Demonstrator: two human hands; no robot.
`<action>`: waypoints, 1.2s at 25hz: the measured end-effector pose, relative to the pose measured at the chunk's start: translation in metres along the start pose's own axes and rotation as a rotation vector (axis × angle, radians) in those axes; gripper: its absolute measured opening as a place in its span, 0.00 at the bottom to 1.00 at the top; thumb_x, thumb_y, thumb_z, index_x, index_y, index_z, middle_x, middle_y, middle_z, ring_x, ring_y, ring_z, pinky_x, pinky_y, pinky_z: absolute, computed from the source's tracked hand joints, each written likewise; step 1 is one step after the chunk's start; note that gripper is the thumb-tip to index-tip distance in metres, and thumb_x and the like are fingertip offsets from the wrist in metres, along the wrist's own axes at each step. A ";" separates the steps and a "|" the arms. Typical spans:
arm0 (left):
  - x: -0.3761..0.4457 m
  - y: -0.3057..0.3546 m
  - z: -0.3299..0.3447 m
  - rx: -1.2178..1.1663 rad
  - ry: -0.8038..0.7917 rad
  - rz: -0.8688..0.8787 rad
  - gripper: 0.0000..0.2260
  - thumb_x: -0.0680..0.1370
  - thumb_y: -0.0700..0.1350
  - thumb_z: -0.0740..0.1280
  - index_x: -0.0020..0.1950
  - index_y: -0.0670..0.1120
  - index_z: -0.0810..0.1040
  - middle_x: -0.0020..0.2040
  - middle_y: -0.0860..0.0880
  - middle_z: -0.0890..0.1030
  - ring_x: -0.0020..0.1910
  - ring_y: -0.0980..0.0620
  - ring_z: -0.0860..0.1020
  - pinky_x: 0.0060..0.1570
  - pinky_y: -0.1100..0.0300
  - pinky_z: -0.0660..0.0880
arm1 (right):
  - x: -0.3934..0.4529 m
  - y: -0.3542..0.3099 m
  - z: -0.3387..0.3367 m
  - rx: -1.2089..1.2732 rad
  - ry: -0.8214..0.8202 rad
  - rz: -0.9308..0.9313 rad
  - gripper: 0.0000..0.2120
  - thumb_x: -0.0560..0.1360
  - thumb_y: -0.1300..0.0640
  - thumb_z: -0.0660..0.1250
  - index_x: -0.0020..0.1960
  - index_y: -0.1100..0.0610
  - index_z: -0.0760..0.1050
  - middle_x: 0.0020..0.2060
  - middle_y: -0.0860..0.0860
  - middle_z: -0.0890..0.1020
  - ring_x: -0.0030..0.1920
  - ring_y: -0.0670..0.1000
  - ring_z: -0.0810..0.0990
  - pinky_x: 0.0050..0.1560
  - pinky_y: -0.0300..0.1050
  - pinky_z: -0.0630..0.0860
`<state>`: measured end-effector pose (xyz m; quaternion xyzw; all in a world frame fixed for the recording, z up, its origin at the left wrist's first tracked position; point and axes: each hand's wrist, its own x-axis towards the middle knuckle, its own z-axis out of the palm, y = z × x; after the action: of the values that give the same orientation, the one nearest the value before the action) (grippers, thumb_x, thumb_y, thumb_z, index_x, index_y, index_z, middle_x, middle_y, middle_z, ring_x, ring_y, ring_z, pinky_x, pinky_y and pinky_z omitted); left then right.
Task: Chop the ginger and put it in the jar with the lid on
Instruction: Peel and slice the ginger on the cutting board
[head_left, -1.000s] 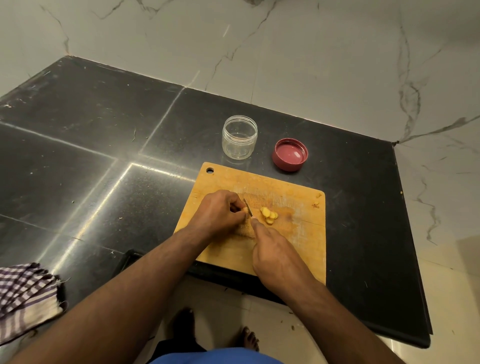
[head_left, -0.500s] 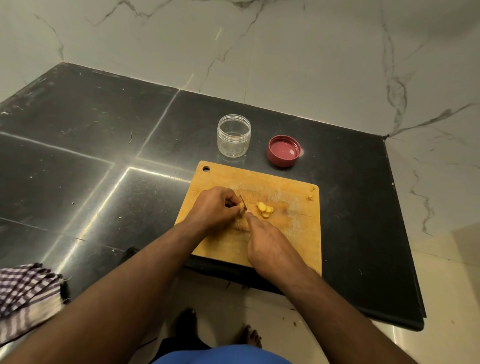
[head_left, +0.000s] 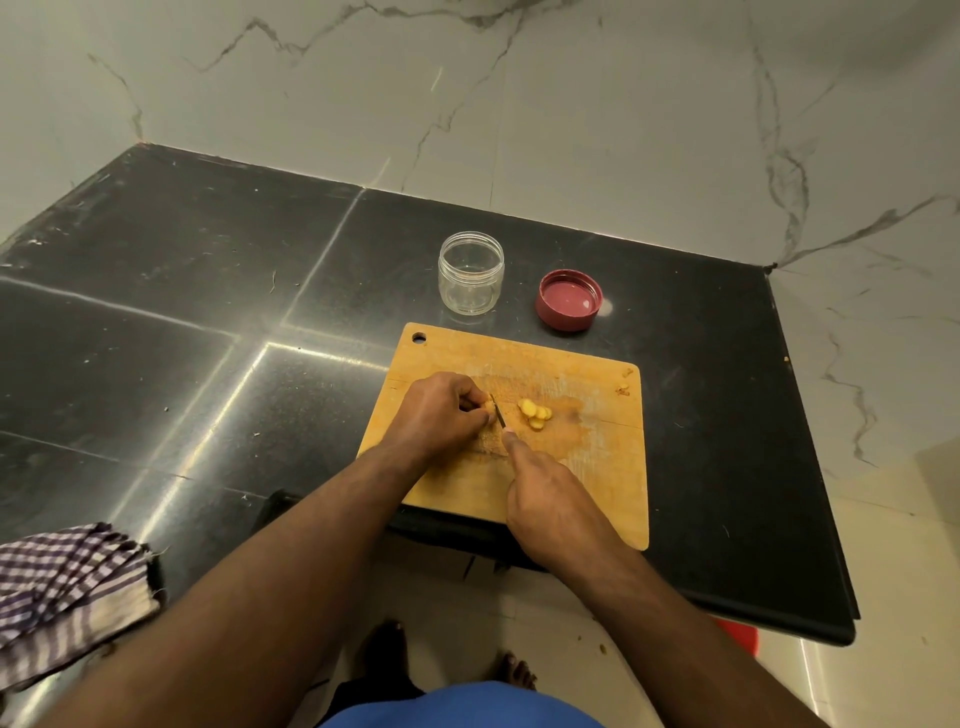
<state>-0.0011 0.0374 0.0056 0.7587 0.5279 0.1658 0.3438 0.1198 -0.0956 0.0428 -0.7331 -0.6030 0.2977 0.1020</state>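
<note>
cloth (head_left: 67, 587): checked, bunched at the near left edge of the counter, well apart from the work.
right hand (head_left: 550, 506): fingers curled round a knife handle that the hand hides; forefinger stretched along the top of the blade.
knife (head_left: 497, 410): thin blade, tip between the stub and the slices.
left hand (head_left: 441, 415): fingertips pinch the ginger stub, knuckles just beside the blade.
ginger (head_left: 489, 404): a small stub on the board, mostly hidden; likely firm, fibrous and light, apt to roll, so pin it flat with fingertips tucked back.
slices (head_left: 535, 413): small pale heap just right of the blade; light, probably damp and sticky, best scooped together.
board (head_left: 597, 467): wooden, near edge overhanging the counter.
jar (head_left: 471, 280): clear, upright, open, empty, beyond the board; light, may tip.
lid (head_left: 570, 300): red, upturned, right of the jar.
</note>
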 end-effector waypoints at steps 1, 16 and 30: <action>0.000 0.000 -0.001 0.004 -0.002 0.000 0.08 0.74 0.47 0.75 0.51 0.48 0.85 0.46 0.53 0.84 0.44 0.57 0.80 0.37 0.67 0.73 | 0.000 -0.002 0.000 0.006 0.001 0.001 0.29 0.81 0.59 0.52 0.80 0.48 0.49 0.68 0.53 0.71 0.64 0.53 0.71 0.63 0.49 0.71; 0.000 -0.002 0.000 -0.021 -0.023 -0.026 0.08 0.76 0.49 0.74 0.54 0.49 0.83 0.48 0.53 0.83 0.46 0.57 0.80 0.40 0.65 0.75 | -0.022 0.013 -0.009 0.111 0.107 0.077 0.25 0.82 0.57 0.54 0.78 0.48 0.59 0.60 0.51 0.77 0.51 0.48 0.76 0.47 0.38 0.72; -0.004 -0.007 0.002 -0.076 0.020 -0.020 0.12 0.76 0.48 0.74 0.58 0.48 0.82 0.49 0.55 0.81 0.46 0.59 0.79 0.40 0.71 0.73 | -0.022 0.007 -0.015 0.206 0.137 -0.007 0.25 0.81 0.56 0.55 0.77 0.45 0.58 0.61 0.49 0.76 0.47 0.46 0.76 0.44 0.41 0.69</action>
<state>-0.0063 0.0341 -0.0008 0.7381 0.5320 0.1902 0.3687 0.1319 -0.1149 0.0586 -0.7353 -0.5634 0.3068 0.2186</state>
